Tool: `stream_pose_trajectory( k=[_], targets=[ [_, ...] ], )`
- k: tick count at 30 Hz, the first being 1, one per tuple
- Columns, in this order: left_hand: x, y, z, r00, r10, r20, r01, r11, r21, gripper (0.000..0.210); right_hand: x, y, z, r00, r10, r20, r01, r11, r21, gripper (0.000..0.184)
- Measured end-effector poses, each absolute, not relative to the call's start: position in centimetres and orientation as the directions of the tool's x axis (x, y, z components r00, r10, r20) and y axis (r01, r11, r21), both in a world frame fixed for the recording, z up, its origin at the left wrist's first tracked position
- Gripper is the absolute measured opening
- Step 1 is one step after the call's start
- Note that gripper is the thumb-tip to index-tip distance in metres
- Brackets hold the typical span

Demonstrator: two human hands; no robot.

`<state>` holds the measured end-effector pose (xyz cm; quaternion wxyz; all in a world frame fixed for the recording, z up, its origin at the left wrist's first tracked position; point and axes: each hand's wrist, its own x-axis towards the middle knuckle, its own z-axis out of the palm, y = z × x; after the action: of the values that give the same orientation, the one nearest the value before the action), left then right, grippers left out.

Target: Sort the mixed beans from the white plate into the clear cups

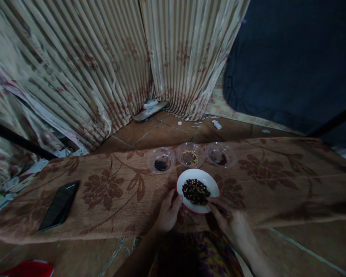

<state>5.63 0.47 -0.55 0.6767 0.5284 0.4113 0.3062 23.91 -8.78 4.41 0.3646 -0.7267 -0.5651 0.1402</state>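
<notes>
A white bowl with a red rim (215, 184) rests on the patterned cloth, with a mix of dark and yellow beans or seeds (196, 191) in it. My left hand (170, 209) grips the bowl's left edge, thumb at the rim. Over the bowl's lower right edge, my right hand (226, 219) has its fingers closed around a thin dark handle (222, 209); its far end is hidden at the seeds. Behind the bowl stand three clear plastic cups: a left cup (150, 161) with black seeds, a middle cup (187, 145) with yellow ones, and a right cup (232, 156) with dark red ones.
A dark phone (60, 204) lies on the brown floral cloth (127, 215) at left. Striped curtains (103, 61) hang behind, and a dark blue cover (294, 69) stands at right. Small white scraps (217, 124) lie on the tiled floor. Something red (31, 268) shows at lower left.
</notes>
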Motion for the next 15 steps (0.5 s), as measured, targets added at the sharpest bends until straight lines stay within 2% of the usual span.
stream_pose_trajectory(
  k=[4,6,9,10,13,15],
  targets=[
    [5.7,0.3,-0.1,0.44,0.869,-0.228,0.033,0.238,0.971,0.049,23.9,-8.4,4.3,0.434,0.866,0.25,0.69,-0.142,-0.709,0.028],
    [5.5,-0.1,0.4,0.34,0.92,-0.197,0.068,0.185,0.98,0.05,23.4,-8.3,4.2,0.447,0.854,0.267,0.669,-0.121,-0.734,0.027],
    [4.8,-1.1,1.8,0.113,0.993,-0.023,0.218,-0.002,0.976,0.051,22.4,-8.4,4.0,0.429,0.849,0.31,0.66,-0.06,-0.749,0.023],
    [4.6,-1.4,2.4,0.109,0.992,0.056,0.274,-0.084,0.958,0.048,22.1,-8.5,3.9,0.416,0.848,0.328,0.664,-0.037,-0.746,0.022],
    [4.9,-2.3,4.0,0.339,0.92,0.196,0.341,-0.314,0.886,0.033,21.3,-8.8,4.1,0.365,0.843,0.395,0.698,0.033,-0.716,0.018],
    [5.6,-2.6,4.8,0.472,0.85,0.235,0.326,-0.416,0.849,0.035,20.7,-8.8,4.5,0.316,0.85,0.422,0.719,0.075,-0.69,0.016]
  ],
)
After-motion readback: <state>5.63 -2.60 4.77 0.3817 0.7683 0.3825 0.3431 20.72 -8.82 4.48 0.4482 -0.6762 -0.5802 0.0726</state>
